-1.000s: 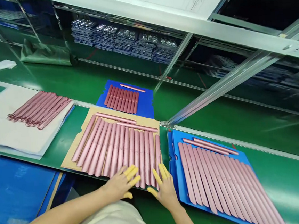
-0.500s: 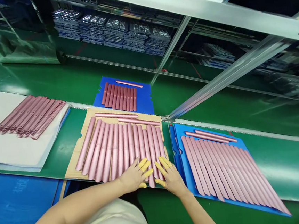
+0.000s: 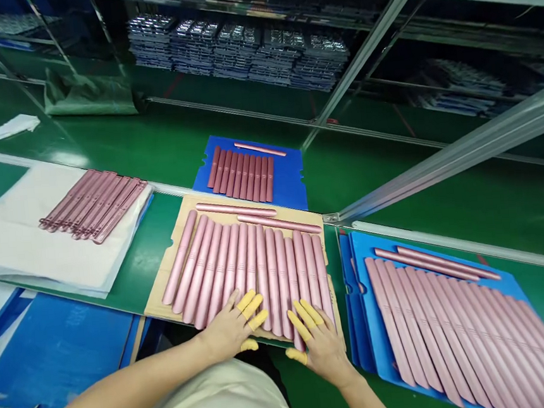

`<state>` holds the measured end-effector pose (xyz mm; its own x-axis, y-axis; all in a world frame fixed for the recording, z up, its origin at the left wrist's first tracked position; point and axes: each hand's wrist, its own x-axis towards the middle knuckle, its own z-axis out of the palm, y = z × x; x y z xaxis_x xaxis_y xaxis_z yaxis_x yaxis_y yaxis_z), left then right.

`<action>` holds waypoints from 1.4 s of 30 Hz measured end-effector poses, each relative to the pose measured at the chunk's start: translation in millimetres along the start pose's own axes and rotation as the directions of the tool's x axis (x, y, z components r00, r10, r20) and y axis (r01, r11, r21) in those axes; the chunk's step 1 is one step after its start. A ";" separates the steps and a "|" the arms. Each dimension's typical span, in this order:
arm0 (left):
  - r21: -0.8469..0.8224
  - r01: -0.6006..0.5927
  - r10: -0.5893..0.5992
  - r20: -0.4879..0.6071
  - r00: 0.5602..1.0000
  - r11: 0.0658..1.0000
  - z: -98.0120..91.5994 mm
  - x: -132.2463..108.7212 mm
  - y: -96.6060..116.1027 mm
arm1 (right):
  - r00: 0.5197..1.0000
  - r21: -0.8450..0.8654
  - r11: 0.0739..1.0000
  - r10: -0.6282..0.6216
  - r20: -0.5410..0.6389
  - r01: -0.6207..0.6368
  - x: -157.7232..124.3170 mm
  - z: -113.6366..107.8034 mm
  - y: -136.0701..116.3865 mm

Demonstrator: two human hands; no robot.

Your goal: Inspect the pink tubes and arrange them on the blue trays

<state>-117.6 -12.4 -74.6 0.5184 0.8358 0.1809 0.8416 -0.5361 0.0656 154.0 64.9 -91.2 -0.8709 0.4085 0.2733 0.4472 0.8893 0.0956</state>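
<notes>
Paper sheets (image 3: 23,245), white and soft-looking, lie at the left of the green desk (image 3: 129,267), with a row of darker pink bars (image 3: 93,204) on top. Below them, a blue plastic board (image 3: 59,356) sits near the desk's front edge. Next comes a brown cardboard sheet (image 3: 160,309) holding pink metal tubes (image 3: 245,276) side by side, with two more tubes lying across the top. The left hand (image 3: 228,327) and the right hand (image 3: 320,346) both rest on the near ends of these tubes. Yellow finger caps (image 3: 250,304) cover the fingertips. Each hand's grip is spread wide, with the fingers apart, pinching nothing. Behind the cardboard, a blue tray (image 3: 289,183) holds a tight row of dark pink rods (image 3: 241,178). At the right, just beside the cardboard, a bigger blue tray (image 3: 363,297) holds long pink tubes (image 3: 454,328) in a slanted row, with two more across the top.
</notes>
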 end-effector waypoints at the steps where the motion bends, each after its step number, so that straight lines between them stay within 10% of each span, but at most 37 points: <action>1: 0.009 0.003 -0.002 -0.012 1.000 1.000 -2.9 -7.1 -1.0 | 1.000 -0.017 1.000 -0.005 0.007 0.005 3.7 0.6 2.3; 13: 0.065 0.131 -0.132 0.005 0.991 0.989 -2.9 -82.4 -71.1 | 0.990 0.087 0.989 0.122 -0.066 -0.116 12.4 -9.9 -17.8; 21: 0.012 0.103 -0.103 0.010 0.995 0.995 -6.4 -71.2 -60.8 | 0.993 0.151 0.983 0.110 -0.054 -0.100 44.8 -3.5 -64.5; 31: -0.080 0.023 -0.018 0.061 0.998 0.997 5.3 -43.7 -48.3 | 0.977 0.082 0.989 0.110 0.180 -0.126 83.6 10.3 -64.4; 36: -0.107 0.086 -0.083 0.037 0.996 0.990 -1.7 -41.1 -44.3 | 0.977 0.184 0.961 0.192 0.088 -0.205 73.5 1.6 -56.0; 39: -0.124 0.278 -0.285 -0.038 0.958 0.953 -11.8 -46.6 -68.6 | 0.866 0.222 0.852 0.497 -0.056 -0.474 46.6 -3.8 -24.6; 42: -0.138 0.575 -0.589 -0.116 0.800 0.807 -22.0 -65.9 -111.9 | 0.648 0.230 0.648 0.757 -0.086 -0.726 7.6 -6.4 11.8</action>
<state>-249.2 -10.0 -72.2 -0.0991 0.9705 0.2196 0.9558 0.0314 0.2925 153.9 77.2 -81.9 -0.2086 0.9200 0.3317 0.8749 0.3271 -0.3570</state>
